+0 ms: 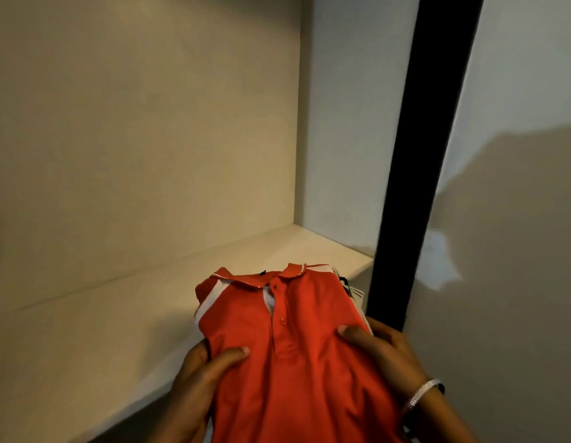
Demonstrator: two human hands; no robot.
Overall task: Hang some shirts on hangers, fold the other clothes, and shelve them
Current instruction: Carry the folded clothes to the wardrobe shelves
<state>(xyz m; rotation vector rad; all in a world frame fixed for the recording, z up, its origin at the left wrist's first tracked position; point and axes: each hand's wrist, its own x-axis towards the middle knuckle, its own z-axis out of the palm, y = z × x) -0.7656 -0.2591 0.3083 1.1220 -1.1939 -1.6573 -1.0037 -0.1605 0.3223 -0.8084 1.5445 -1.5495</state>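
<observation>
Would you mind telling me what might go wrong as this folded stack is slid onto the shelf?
1. The white garments under the red polo shirt already stick out to the right, so the stack may come apart.
2. The right hand is close to the dark cupboard edge and may knock against it.
3. The left hand grips only a side, so the fold may sag.

Dim, warm light is falling from behind the person, leaving the whole view soft and slightly blurred. The left hand and right hand are throwing a broad shadow across the white shelf to their left. Beyond the right hand, a dark shadow is covering the wall. Straight edges are bowing toward the margins.
</observation>
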